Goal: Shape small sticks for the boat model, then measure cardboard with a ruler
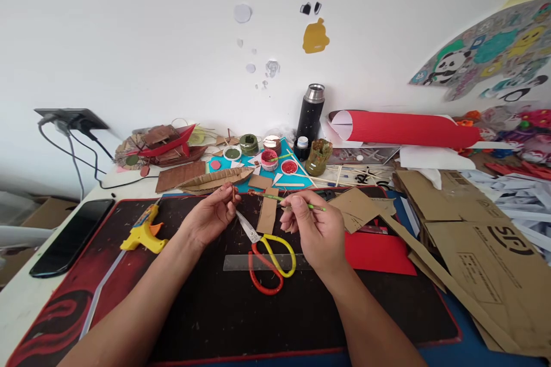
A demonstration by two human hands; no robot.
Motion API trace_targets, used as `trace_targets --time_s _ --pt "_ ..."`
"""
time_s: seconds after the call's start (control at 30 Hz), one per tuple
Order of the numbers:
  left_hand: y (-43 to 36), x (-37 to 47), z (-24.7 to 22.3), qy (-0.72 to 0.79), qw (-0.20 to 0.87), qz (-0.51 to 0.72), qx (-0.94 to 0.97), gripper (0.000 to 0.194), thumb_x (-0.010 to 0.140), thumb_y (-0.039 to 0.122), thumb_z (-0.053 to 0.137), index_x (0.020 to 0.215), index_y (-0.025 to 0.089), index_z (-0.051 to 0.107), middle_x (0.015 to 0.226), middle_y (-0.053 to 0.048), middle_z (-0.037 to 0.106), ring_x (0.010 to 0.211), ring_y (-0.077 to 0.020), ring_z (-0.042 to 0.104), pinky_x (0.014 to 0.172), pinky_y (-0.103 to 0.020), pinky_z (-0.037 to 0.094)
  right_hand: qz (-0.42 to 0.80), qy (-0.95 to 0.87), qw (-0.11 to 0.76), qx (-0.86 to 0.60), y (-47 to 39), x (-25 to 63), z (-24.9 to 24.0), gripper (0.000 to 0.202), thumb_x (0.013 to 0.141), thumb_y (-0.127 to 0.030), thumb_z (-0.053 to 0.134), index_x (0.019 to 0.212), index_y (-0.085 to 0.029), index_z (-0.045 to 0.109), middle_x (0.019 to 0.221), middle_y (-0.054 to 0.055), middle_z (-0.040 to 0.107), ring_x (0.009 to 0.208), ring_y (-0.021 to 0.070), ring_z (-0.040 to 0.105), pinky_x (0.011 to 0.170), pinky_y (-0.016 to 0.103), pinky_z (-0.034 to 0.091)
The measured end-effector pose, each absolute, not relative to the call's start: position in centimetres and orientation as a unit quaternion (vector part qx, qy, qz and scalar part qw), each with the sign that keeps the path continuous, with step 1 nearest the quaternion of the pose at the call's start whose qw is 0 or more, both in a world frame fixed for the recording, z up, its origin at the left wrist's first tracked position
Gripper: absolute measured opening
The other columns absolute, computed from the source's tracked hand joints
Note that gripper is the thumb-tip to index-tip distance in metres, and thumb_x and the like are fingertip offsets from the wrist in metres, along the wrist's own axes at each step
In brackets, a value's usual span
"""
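Green brush (pixel 274 198) pinched in my right hand (pixel 316 229), small brown piece (pixel 234 195) held in my left hand (pixel 213 212) by the fingertips. Should that piece twist, the brush could smear my fingers; a dropped wrist might nudge the scissors (pixel 253 236) below. Cardboard boat (pixel 215 180) crowds the far edge; room lies over the mat (pixel 241 327) between my forearms.

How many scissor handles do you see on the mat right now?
2. The yellow handle is nearer the right hand; the red handle is nearer the picture's bottom edge. Both belong to one pair of scissors; others could be hidden under the cardboard.
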State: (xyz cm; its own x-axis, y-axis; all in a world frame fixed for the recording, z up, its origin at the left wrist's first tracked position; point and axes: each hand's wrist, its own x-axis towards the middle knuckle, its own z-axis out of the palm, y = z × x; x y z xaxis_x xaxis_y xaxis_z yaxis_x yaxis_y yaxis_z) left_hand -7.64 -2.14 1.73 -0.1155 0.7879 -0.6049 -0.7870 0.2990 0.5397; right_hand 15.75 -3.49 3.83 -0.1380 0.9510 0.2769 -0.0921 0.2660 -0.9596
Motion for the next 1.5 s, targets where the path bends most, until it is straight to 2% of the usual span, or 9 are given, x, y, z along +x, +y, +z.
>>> trace_targets --time_s 0.17,0.3,0.43,0.57,0.67,0.93,1.17,1.33,1.5 --pt "-2.2 -7.6 2.0 0.447 0.662 0.602 0.005 0.025 0.103 0.000 0.048 0.094 0.013 0.067 0.076 -0.004 0.073 0.063 -0.0108 0.074 0.048 -0.010 0.056 0.484 -0.582 0.543 -0.364 -3.5 15.7 3.9 0.035 0.110 -0.046 0.059 0.092 -0.021 0.075 0.068 0.000 0.071 0.056 0.0130 0.070 0.052 0.022 0.054" --pt "-2.2 -7.5 1.9 0.455 0.646 0.612 0.021 0.021 0.099 -0.001 0.054 0.095 0.013 0.069 0.076 -0.004 0.074 0.067 -0.0136 0.077 0.054 -0.014 0.061 0.481 -0.583 0.543 -0.367 -3.5 15.7 3.9 0.035 0.110 -0.047 0.059 0.092 -0.021 0.075 0.068 0.001 0.072 0.056 0.0130 0.070 0.053 0.022 0.054" --pt "-2.4 -7.6 1.5 0.470 0.625 0.618 0.074 0.017 0.088 -0.002 0.071 0.093 0.015 0.071 0.076 -0.002 0.074 0.066 -0.0130 0.075 0.054 -0.015 0.060 0.479 -0.585 0.538 -0.372 -3.6 15.8 3.9 0.036 0.110 -0.048 0.059 0.093 -0.021 0.075 0.068 0.001 0.072 0.057 0.0133 0.070 0.053 0.022 0.055" --pt "-2.5 -7.6 1.1 0.495 0.595 0.620 0.130 0.025 0.074 0.000 0.086 0.089 0.015 0.072 0.077 -0.002 0.074 0.068 -0.0143 0.075 0.057 -0.018 0.060 0.478 -0.585 0.538 -0.375 -3.5 15.7 3.9 0.037 0.110 -0.050 0.058 0.092 -0.022 0.075 0.068 0.001 0.072 0.056 0.0142 0.070 0.053 0.023 0.055" --pt "-2.5 -7.5 0.9 0.508 0.563 0.633 0.156 0.029 0.067 0.005 0.093 0.086 0.014 0.073 0.081 -0.002 0.075 0.072 -0.0147 0.073 0.065 -0.023 0.061 0.480 -0.582 0.543 -0.369 -3.5 15.7 4.0 0.037 0.109 -0.049 0.059 0.091 -0.021 0.075 0.068 0.001 0.072 0.055 0.0138 0.070 0.052 0.023 0.056" --pt "-2.4 -7.4 0.4 0.502 0.513 0.668 0.194 0.042 0.054 0.016 0.104 0.085 0.014 0.077 0.082 0.000 0.073 0.079 -0.0128 0.070 0.072 -0.020 0.057 0.490 -0.589 0.537 -0.353 -3.8 15.4 4.1 0.035 0.108 -0.046 0.060 0.091 -0.021 0.076 0.067 0.001 0.072 0.055 0.0133 0.070 0.052 0.022 0.058" --pt "-2.6 -6.9 0.3 0.495 0.511 0.671 0.211 0.044 0.053 0.020 0.106 0.082 0.016 0.074 0.082 0.000 0.073 0.083 -0.0138 0.069 0.076 -0.021 0.057 0.492 -0.607 0.522 -0.342 -4.1 15.3 4.0 0.035 0.109 -0.047 0.058 0.093 -0.022 0.076 0.070 0.002 0.073 0.057 0.0142 0.072 0.052 0.023 0.059" --pt "-2.4 -6.9 0.5 0.493 0.507 0.680 0.195 0.038 0.056 0.013 0.102 0.082 0.015 0.073 0.082 0.000 0.072 0.080 -0.0134 0.070 0.075 -0.022 0.056 0.491 -0.622 0.500 -0.348 -4.0 15.3 3.8 0.036 0.110 -0.047 0.056 0.094 -0.022 0.076 0.070 0.001 0.073 0.059 0.0144 0.072 0.053 0.022 0.058" --pt "-2.4 -7.1 0.6 0.495 0.499 0.683 0.196 0.036 0.059 0.010 0.100 0.082 0.017 0.073 0.080 0.001 0.072 0.079 -0.0129 0.071 0.074 -0.020 0.055 0.484 -0.615 0.517 -0.347 -3.9 15.3 3.9 0.037 0.110 -0.047 0.057 0.089 -0.022 0.075 0.067 0.001 0.071 0.056 0.0139 0.071 0.053 0.023 0.058"
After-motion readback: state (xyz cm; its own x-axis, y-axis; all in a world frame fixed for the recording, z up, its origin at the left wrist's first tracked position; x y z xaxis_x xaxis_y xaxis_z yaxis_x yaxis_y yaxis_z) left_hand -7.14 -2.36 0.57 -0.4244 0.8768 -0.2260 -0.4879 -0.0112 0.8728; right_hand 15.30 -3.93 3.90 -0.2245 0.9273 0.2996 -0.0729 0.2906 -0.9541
